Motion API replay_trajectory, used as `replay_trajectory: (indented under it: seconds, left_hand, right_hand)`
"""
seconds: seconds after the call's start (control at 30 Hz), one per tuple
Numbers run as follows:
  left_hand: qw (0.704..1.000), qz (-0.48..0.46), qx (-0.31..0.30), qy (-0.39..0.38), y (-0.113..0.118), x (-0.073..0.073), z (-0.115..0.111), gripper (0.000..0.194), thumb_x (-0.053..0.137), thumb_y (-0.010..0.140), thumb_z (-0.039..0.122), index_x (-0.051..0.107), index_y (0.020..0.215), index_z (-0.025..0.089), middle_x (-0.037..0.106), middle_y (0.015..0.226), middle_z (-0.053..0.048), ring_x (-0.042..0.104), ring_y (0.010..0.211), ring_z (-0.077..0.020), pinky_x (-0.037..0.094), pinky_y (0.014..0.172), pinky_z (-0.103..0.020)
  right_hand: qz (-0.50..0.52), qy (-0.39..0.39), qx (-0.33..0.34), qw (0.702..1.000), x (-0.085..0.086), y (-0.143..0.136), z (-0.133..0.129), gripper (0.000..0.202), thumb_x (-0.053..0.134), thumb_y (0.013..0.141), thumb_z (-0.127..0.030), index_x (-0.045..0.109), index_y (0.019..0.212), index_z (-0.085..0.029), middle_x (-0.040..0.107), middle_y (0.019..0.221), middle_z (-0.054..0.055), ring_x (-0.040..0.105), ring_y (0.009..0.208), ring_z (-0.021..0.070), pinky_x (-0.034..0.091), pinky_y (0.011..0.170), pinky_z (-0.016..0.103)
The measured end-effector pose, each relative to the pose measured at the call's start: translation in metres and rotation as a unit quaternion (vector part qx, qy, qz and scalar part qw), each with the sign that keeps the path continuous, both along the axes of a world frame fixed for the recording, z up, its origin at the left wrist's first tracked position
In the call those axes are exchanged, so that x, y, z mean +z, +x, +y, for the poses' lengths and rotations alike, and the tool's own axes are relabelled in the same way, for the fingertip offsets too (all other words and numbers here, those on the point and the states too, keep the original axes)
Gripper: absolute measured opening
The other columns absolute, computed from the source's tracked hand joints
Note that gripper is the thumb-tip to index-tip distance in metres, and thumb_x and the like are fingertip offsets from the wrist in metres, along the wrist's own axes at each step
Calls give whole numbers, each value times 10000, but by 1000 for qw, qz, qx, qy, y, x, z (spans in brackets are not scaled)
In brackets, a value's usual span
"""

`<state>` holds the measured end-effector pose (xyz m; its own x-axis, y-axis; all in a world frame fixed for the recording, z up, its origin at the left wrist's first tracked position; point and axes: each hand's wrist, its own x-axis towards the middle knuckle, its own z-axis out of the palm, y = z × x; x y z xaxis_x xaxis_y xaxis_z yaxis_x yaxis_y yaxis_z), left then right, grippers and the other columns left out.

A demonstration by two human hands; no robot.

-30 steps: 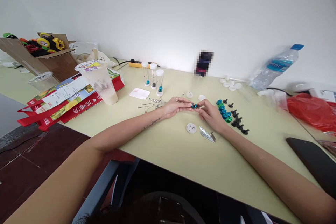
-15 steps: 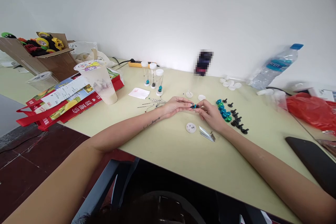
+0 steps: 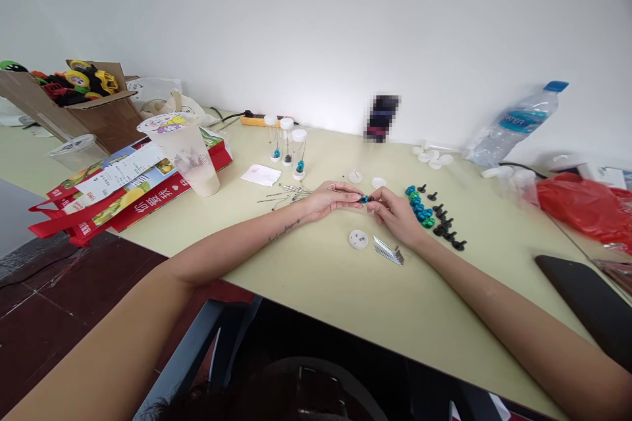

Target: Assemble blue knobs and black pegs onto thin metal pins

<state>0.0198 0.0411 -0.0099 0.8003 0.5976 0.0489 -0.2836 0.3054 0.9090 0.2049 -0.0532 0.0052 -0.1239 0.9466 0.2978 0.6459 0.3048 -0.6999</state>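
Observation:
Between my two hands is a small blue and black part. My left hand pinches its left end, and the fingertips of my right hand close on its right end. Below them on the table lie a round white lid with tiny dark pieces on it and a row of thin metal rods. Right of my right hand are several blue and green parts and several black knobbed parts. Loose metal pins lie left of my left hand.
Three clear tubes stand at the back, near a paper slip. A plastic cup, red bag and cardboard box are left. On the right are a water bottle, red plastic bag and black phone.
The whole view has shifted very slightly. Both hands keep the same hold on the small part.

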Motion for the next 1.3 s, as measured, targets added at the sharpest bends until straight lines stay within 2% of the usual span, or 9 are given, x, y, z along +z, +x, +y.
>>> replay_trajectory:
  seconds: [0.17, 0.33, 0.43, 0.67, 0.87, 1.1, 1.3]
  left_hand:
    - [1000, 0, -13, 6, 0, 1, 0, 313, 803, 646, 218, 707, 914, 88, 721, 901, -81, 702, 841, -184, 463, 984, -389]
    - [1000, -1, 1, -2, 0, 0, 0, 314, 809, 637, 209, 707, 908, 88, 722, 901, -83, 697, 845, -170, 449, 1000, -378]
    - [1000, 0, 7, -5, 0, 1, 0, 297, 808, 636, 200, 707, 892, 89, 722, 893, -79, 695, 840, -161, 450, 1000, -372]
    - [1000, 1, -17, 5, -1, 2, -2, 304, 797, 653, 217, 710, 915, 89, 720, 894, -70, 700, 833, -181, 468, 977, -383]
    - [1000, -4, -5, 4, -1, 1, -1, 305, 806, 639, 230, 712, 894, 91, 721, 892, -78, 695, 842, -174, 455, 990, -383]
    - [1000, 7, 18, -16, 0, 5, -3, 301, 821, 606, 194, 715, 866, 83, 717, 844, -70, 689, 797, -143, 464, 976, -353]
    - [1000, 5, 7, -11, 0, 6, -4, 314, 824, 605, 211, 718, 869, 78, 715, 847, -76, 691, 808, -156, 465, 976, -369]
  right_hand:
    - [-31, -4, 16, 999, 3, 1, 0, 393, 345, 969, -457, 530, 723, -213, 518, 528, -25, 482, 497, 135, 365, 548, 284]
    - [19, 3, -3, 1000, -1, 0, 0, 239, 507, 895, -469, 494, 857, -234, 507, 561, -47, 468, 478, 139, 362, 504, 279]
    - [38, 7, -5, 999, -1, -1, 0, 257, 546, 868, -484, 475, 881, -237, 531, 603, -43, 463, 467, 134, 361, 487, 277]
    - [-29, -6, 19, 999, 4, 0, -1, 436, 327, 966, -495, 530, 706, -210, 541, 537, -18, 482, 484, 134, 369, 542, 279]
    - [-26, 2, -8, 1000, 3, -1, -1, 304, 460, 918, -485, 528, 783, -221, 519, 532, -36, 463, 475, 138, 362, 518, 281]
    - [20, 21, -6, 1000, -5, 1, 2, 258, 566, 854, -479, 481, 866, -236, 595, 726, 1, 457, 478, 125, 401, 493, 292]
    - [-11, 7, -7, 1000, 0, 0, -1, 263, 497, 906, -464, 509, 794, -226, 530, 577, -34, 459, 482, 132, 368, 518, 281]
